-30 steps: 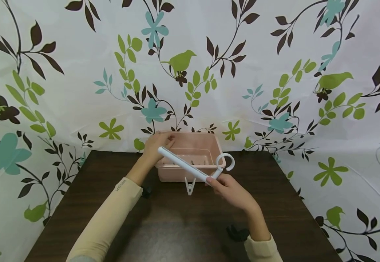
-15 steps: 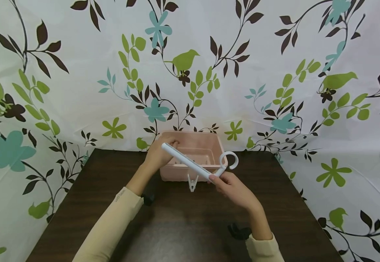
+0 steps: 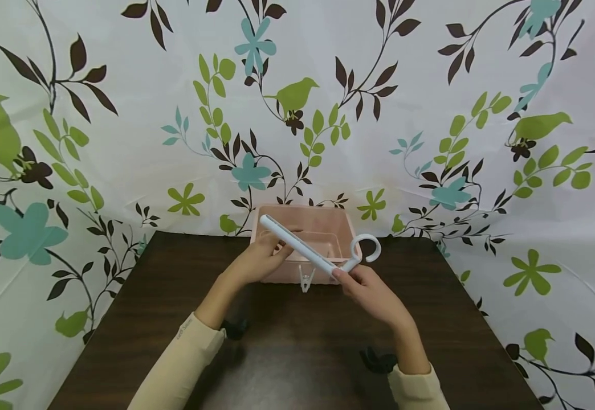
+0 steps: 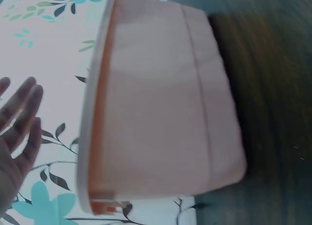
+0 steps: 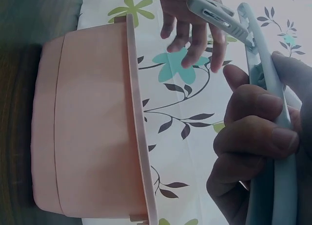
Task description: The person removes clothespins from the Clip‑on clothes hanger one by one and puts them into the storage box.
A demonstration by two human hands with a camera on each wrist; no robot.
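My right hand (image 3: 374, 293) grips a pale folded plastic hanger (image 3: 297, 245) with a round hook (image 3: 375, 248) at its right end. The bar slants up to the left, above the front of a pink basin (image 3: 351, 228). A small clip (image 3: 305, 279) hangs from the bar; the right wrist view shows a clip (image 5: 219, 15) sticking out sideways. My left hand (image 3: 259, 259) is near the basin's left front, partly behind the bar in the head view. Its fingers (image 4: 27, 96) are spread and hold nothing in the left wrist view.
The basin stands at the back of a dark wooden table (image 3: 297, 353), close to a white sheet (image 3: 123, 142) printed with leaves, flowers and birds. Small items inside the basin are too blurred to tell.
My left hand has come back from the basin's left rim toward the bar. The hanger has stayed in my right hand, nearly still. The whole head view has shifted a little.
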